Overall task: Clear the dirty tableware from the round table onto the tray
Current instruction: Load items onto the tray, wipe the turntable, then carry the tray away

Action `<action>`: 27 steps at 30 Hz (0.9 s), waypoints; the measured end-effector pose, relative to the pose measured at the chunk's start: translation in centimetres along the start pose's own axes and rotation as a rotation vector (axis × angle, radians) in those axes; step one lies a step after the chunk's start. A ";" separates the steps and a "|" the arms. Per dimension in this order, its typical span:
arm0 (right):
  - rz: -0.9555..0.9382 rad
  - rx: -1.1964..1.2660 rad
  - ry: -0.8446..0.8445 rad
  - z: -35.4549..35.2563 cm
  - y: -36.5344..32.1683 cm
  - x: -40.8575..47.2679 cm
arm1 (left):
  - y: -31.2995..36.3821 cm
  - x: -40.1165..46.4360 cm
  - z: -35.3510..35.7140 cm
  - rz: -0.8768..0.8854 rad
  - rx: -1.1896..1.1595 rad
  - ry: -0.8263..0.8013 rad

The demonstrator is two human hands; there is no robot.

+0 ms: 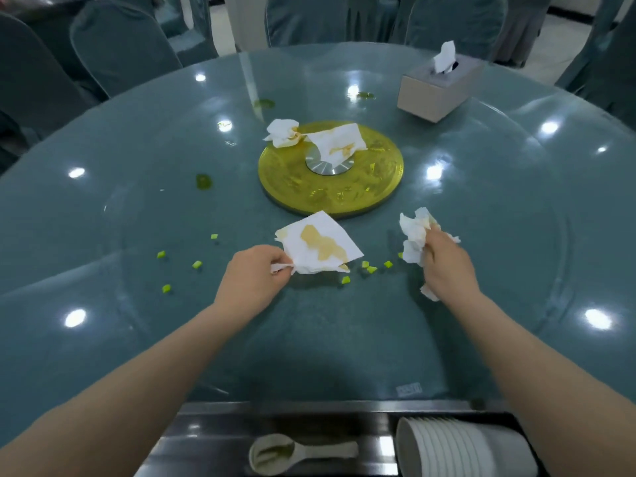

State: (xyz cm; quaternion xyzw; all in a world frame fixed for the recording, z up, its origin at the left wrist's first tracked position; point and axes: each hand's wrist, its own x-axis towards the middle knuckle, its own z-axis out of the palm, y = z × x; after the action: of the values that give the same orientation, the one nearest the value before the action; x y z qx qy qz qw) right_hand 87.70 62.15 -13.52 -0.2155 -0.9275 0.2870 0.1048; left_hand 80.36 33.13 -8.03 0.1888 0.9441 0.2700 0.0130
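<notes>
My left hand pinches the corner of a white napkin stained yellow-brown, which lies on the glass of the round table. A crumpled white napkin is gripped in my right hand, just above the glass. Two more stained napkins, one crumpled and one flat, lie on the gold turntable hub at the table's middle. The metal tray sits at the near edge, holding a white spoon and a stack of white bowls on their side.
Small green food bits are scattered on the glass around my hands, with greenish spills farther out. A beige tissue box stands at the far right. Chairs with teal covers ring the table.
</notes>
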 end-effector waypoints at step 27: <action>-0.275 -0.111 -0.167 7.5 -18.7 -15.5 | -11.4 -25.9 -9.9 -0.387 -0.213 0.059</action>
State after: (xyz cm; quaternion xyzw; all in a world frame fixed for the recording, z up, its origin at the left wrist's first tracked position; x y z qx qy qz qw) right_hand 92.72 37.48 -9.93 -0.0673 -0.9681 0.2352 0.0535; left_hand 99.14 9.82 -7.42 -0.0064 0.9289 0.3659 0.0565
